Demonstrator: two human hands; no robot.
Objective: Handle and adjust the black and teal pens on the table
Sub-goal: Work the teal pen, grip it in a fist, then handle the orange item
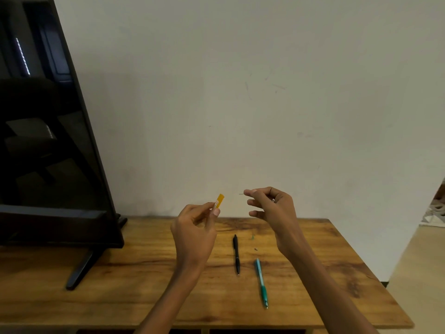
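Observation:
A black pen (236,254) lies on the wooden table (134,280), pointing toward me. To its right a teal pen (261,283) lies nearly parallel to it, tip toward the front edge. Both hands are raised above the table in front of the wall. My left hand (195,227) pinches a small yellow case (218,201) between thumb and fingers. My right hand (269,206) pinches a very thin dark rod (241,194) that sticks out leftward from its fingertips. Neither hand touches a pen.
A large black screen (48,141) on a stand (80,271) fills the left side of the table. A pale wall rises right behind the table. Small specks (252,237) lie near the pens. The table's right edge drops to a tan floor (419,273).

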